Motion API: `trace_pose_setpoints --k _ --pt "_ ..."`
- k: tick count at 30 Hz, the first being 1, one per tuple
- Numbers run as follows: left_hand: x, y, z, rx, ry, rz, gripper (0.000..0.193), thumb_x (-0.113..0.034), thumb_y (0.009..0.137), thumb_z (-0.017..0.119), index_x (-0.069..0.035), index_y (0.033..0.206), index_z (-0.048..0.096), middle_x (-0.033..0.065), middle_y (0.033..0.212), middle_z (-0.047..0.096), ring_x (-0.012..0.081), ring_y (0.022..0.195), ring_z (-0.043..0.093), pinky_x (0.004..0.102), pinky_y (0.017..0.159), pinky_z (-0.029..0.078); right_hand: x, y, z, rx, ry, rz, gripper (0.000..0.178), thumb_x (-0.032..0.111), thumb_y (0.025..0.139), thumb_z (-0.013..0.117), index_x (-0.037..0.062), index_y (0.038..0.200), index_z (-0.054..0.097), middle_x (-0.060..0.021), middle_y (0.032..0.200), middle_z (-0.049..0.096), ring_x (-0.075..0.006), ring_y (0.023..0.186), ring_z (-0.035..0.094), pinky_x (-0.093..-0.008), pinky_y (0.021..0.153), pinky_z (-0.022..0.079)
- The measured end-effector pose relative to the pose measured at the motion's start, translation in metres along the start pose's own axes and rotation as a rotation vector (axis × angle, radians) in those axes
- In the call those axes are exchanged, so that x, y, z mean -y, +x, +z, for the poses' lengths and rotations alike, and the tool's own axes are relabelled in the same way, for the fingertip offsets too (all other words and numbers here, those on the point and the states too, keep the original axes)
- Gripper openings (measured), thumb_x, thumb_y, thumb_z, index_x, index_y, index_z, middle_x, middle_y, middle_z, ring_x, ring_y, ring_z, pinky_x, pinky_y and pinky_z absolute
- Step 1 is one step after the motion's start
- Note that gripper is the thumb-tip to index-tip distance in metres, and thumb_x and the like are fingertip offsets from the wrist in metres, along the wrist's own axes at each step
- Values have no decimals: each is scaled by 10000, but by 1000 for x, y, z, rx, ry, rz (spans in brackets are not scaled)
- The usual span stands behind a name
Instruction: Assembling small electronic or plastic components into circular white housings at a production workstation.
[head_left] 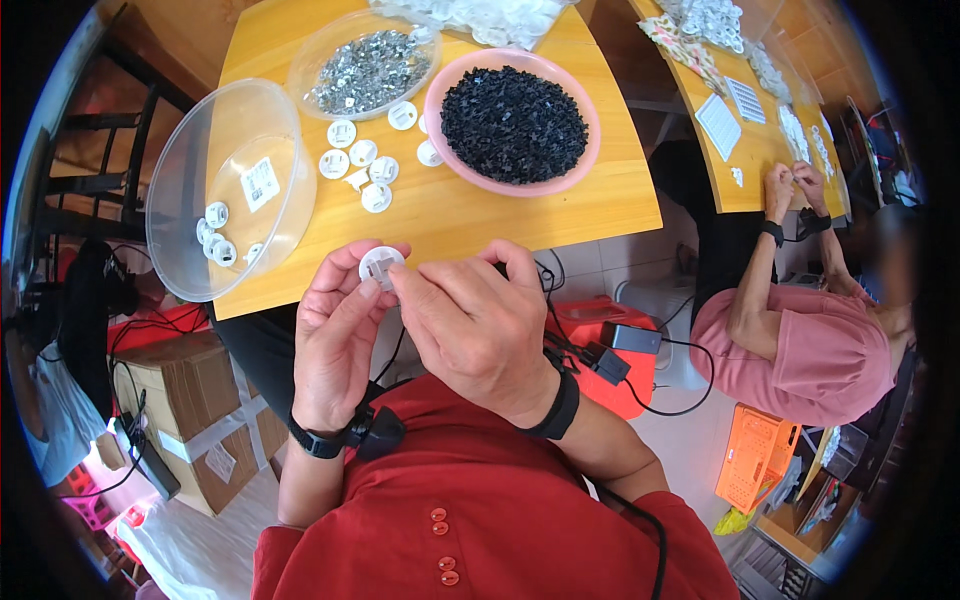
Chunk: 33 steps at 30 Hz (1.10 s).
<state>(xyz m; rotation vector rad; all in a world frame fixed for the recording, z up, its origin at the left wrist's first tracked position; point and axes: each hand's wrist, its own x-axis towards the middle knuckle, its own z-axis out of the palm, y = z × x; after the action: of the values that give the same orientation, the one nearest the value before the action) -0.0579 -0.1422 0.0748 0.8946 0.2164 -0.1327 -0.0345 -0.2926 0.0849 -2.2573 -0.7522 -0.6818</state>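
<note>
Just off the near edge of the wooden table, my left hand point(340, 325) holds a round white plastic part point(381, 266) between thumb and fingers. My right hand point(478, 320) is closed, its fingertips pressed against the face of that part. Whether a smaller piece sits in the right fingertips is hidden. Beyond my hands, several similar white round parts point(363, 153) lie loose on the table. Past them stand a pink bowl point(597, 130) full of small black pieces point(515, 122) and a clear round tub point(296, 85) of small metal pieces point(370, 72).
At the left table edge, a clear plastic bowl point(170, 200) leans with several white round parts inside. A bag of white parts point(490, 18) lies at the back. Right, a person in pink point(800, 350) works at another table point(735, 180). Cables and a black box point(632, 338) rest on a red stool point(590, 315).
</note>
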Motion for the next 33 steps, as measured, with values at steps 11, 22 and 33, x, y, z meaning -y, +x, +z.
trace_pose_setpoints --k 11,22,33 --pt "-4 -5 0 -20 79 -10 339 -22 929 514 2 1266 522 162 1239 588 133 1048 583 252 884 465 1 -4 1 -55 51 71 223 48 669 733 109 881 702 20 780 627 -141 672 588 -333 674 404" --pt "-10 -13 6 -81 272 -5 388 -14 938 505 -2 1326 500 165 1266 583 123 1075 581 241 885 463 4 -7 1 -60 16 12 224 68 685 734 99 904 698 17 806 636 -137 669 584 -344 706 401" --pt "-13 -16 8 -25 290 -2 398 -14 949 494 9 1346 474 160 1237 603 131 1050 596 246 895 476 -1 -8 2 -123 76 -10 233 102 731 691 60 958 665 15 800 579 -133 661 555 -340 726 389"
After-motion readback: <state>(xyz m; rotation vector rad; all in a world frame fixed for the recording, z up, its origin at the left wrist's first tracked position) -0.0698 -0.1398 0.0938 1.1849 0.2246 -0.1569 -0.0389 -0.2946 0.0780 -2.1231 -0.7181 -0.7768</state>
